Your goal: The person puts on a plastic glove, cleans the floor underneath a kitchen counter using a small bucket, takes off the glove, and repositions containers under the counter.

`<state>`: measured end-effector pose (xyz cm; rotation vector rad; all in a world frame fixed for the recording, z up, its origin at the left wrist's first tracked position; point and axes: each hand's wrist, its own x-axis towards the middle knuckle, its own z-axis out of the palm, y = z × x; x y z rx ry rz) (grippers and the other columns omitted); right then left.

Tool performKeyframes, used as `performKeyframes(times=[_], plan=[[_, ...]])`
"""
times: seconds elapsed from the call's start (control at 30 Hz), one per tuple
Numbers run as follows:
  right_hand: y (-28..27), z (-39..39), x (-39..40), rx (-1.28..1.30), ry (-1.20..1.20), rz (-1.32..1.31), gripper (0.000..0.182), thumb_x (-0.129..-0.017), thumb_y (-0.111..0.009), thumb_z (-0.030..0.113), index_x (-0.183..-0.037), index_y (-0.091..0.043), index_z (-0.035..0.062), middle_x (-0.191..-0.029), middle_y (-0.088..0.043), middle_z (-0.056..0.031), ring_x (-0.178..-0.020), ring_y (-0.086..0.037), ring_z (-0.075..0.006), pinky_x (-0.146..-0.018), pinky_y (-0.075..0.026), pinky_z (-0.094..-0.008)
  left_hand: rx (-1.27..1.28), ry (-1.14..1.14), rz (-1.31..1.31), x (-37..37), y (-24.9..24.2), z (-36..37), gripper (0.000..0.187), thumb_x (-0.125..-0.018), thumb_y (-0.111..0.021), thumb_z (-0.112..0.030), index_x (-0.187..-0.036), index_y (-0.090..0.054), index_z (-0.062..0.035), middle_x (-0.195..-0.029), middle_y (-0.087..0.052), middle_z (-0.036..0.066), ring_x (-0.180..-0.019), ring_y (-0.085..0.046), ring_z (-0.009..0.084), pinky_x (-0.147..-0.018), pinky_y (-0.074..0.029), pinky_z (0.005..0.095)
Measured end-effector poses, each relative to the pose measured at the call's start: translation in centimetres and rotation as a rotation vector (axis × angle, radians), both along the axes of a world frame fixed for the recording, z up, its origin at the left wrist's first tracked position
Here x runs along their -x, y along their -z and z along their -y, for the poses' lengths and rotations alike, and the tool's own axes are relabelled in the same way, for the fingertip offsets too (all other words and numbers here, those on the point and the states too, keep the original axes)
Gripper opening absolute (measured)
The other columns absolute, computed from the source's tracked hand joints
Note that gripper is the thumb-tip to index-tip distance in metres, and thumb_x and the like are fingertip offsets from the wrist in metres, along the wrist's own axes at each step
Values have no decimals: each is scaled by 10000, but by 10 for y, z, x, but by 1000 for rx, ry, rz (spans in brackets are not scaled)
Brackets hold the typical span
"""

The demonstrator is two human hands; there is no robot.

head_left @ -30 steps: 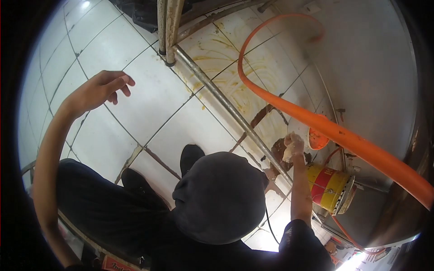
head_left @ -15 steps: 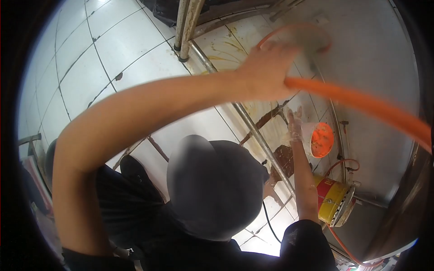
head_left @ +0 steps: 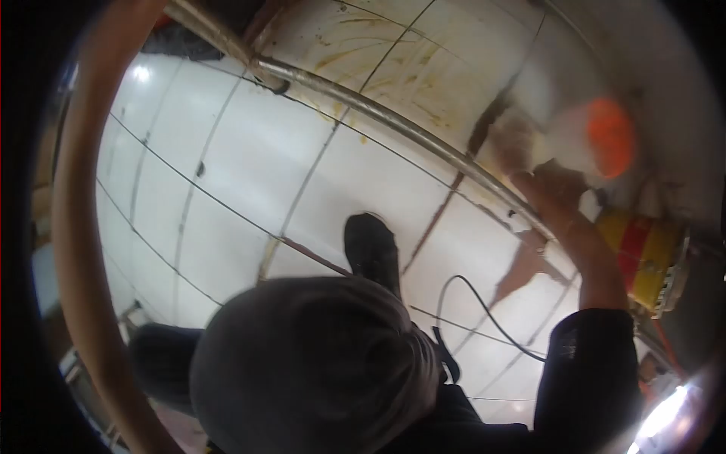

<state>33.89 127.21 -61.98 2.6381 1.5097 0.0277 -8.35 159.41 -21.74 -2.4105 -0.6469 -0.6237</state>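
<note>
My right hand point(head_left: 516, 144) is smeared by motion beyond the metal rail, over a dark broken patch of tiled floor. Close beside it is a pale bucket point(head_left: 567, 125) with a bright orange round end point(head_left: 609, 138), also blurred. Whether the hand holds the bucket I cannot tell. My left arm point(head_left: 79, 227) stretches up the left side, and its hand is cut off by the top edge. A grey cap point(head_left: 302, 356) covers the lower middle of the view.
The metal rail point(head_left: 393, 117) runs diagonally low across the white tiles point(head_left: 249, 166). Yellow-brown streaks point(head_left: 412, 83) mark the floor behind it. A yellow and red drum point(head_left: 639, 253) stands at right, and a thin black cable point(head_left: 484, 310) curls near a dark shoe point(head_left: 370, 246).
My left hand, earlier on an orange hose across the top, has swung away left and out of view with the hose. The view has shifted; the bucket and right hand now appear farther right and higher.
</note>
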Motion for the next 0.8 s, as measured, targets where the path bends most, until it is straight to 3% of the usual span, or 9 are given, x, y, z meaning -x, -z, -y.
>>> performKeyframes(times=[0.1, 0.17, 0.27, 0.33, 0.43, 0.47, 0.67, 0.73, 0.8], plan=[[57, -2, -22, -29, 103, 142, 780, -913, -475, 536, -1408, -355, -54, -1423, -391, -295, -1310, -366, -460, -1110, -263, -499, -30, -65, 153, -20, 15, -22, 920, -904, -289, -713, -1323, -398, 99, -1414, -403, 266, -1385, -298, 411, -1151, -132, 613], [64, -14, -28, -82, 147, 76, 799, -909, -457, 553, -1410, -341, -58, -1423, -382, -305, -1311, -366, -457, -1108, -265, -500, -196, -218, -262, 19, 4, -81, 421, -931, -593, -419, -1138, -652, -57, -694, -641, 40, -675, -653, 201, -754, -532, 357], [32, -56, -33, -79, 231, 12, 830, -900, -429, 577, -1421, -314, -59, -1428, -372, -313, -1332, -344, -440, -1115, -252, -492, -245, 236, -186, 27, -13, -120, 344, -943, -602, -378, -1119, -627, -83, -725, -620, 52, -726, -645, 202, -803, -501, 368], [6, -92, -34, -75, 351, -83, 824, -898, -420, 583, -1413, -326, -54, -1428, -378, -302, -1337, -342, -423, -1115, -254, -484, -573, 277, -274, 23, -17, -120, 408, -921, -644, -350, -1210, -539, -82, -867, -635, 67, -864, -639, 248, -859, -467, 421], [35, -140, -54, -332, 398, 67, 734, -902, -436, 555, -1356, -409, -21, -1375, -441, -272, -1290, -402, -400, -1070, -321, -483, -788, 290, -265, 18, -10, -116, 404, -919, -644, -338, -1200, -531, -71, -866, -629, 72, -848, -638, 247, -839, -473, 414], [46, -156, -64, -449, 380, 200, 698, -903, -443, 543, -1333, -439, -6, -1349, -467, -263, -1268, -428, -393, -1049, -350, -485, -809, 294, -250, 17, -8, -115, 402, -918, -644, -334, -1196, -528, -68, -866, -627, 74, -843, -637, 247, -832, -475, 412], [39, -268, -109, -598, 175, 42, 473, -917, -492, 447, -1189, -549, 64, -1240, -549, -200, -1205, -475, -375, -1000, -403, -463, -833, 287, -170, 12, -4, -106, 394, -914, -644, -309, -1175, -510, -47, -864, -615, 83, -811, -633, 245, -792, -487, 397], [45, -317, -119, -416, 119, 169, 422, -923, -496, 413, -1153, -570, 67, -1200, -577, -192, -1155, -514, -368, -985, -418, -451, -828, 280, -157, 13, -4, -102, 392, -912, -645, -301, -1169, -504, -39, -863, -611, 86, -801, -632, 245, -778, -491, 393], [41, -355, -104, -318, 26, 342, 379, -904, -503, 314, -1134, -572, 21, -1095, -605, -200, -1000, -576, -342, -837, -464, -431, -829, 270, -149, 15, -5, -99, 390, -911, -645, -292, -1162, -498, -32, -862, -607, 89, -790, -630, 245, -765, -495, 388]])
